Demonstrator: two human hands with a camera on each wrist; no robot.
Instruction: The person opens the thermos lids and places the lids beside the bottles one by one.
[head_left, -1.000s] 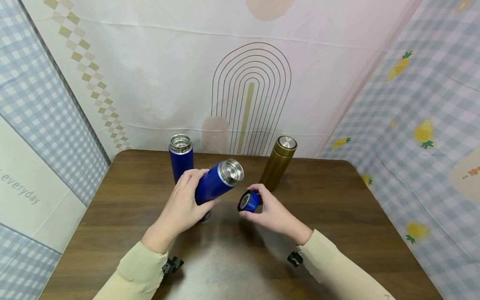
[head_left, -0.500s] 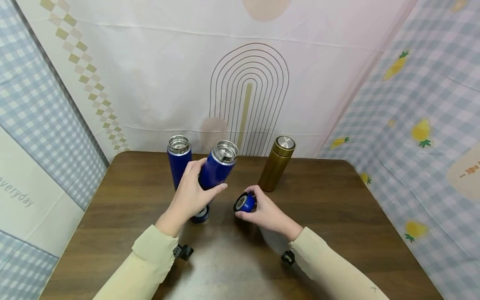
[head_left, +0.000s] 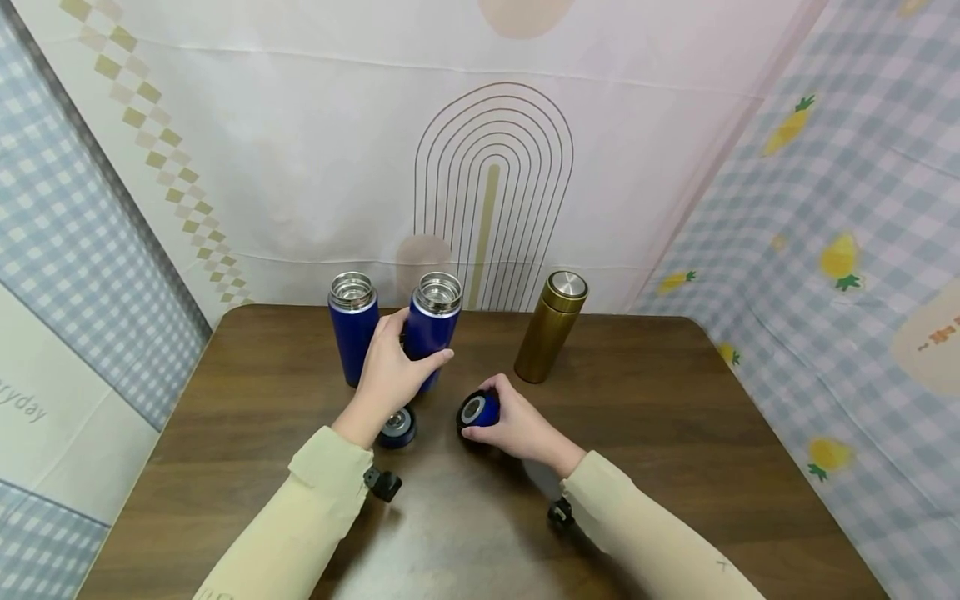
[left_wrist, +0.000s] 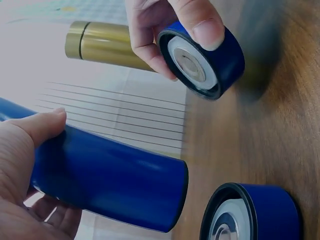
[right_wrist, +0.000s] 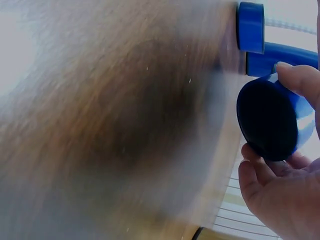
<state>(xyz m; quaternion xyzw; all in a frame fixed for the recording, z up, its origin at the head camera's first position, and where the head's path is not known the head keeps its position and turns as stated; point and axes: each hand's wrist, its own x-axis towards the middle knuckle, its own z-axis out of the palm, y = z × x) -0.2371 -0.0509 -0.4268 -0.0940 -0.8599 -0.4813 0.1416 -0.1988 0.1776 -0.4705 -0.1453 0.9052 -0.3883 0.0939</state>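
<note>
My left hand (head_left: 392,367) grips a blue thermos bottle (head_left: 431,329) round its body, nearly upright, its steel mouth uncapped. In the left wrist view its base shows; whether it touches the table cannot be told. Between thumb and fingers, my right hand (head_left: 521,427) holds a blue bottle lid (left_wrist: 230,62) tilted, its inner side turned toward the left, just above the table. A second blue bottle (head_left: 354,333), also uncapped, stands left of the gripped one. Another blue lid (head_left: 397,427), inner side up, lies on the table beside my left wrist.
A gold thermos bottle (head_left: 551,333) with its lid on stands at the back right. The brown wooden table (head_left: 675,467) ends at a white patterned cloth (head_left: 315,167) behind. Checked cloth (head_left: 840,333) hangs along the right side.
My left hand has turned the blue bottle from strongly tilted to nearly upright and moved it slightly left. My right hand has shifted left and a little down with the lid.
</note>
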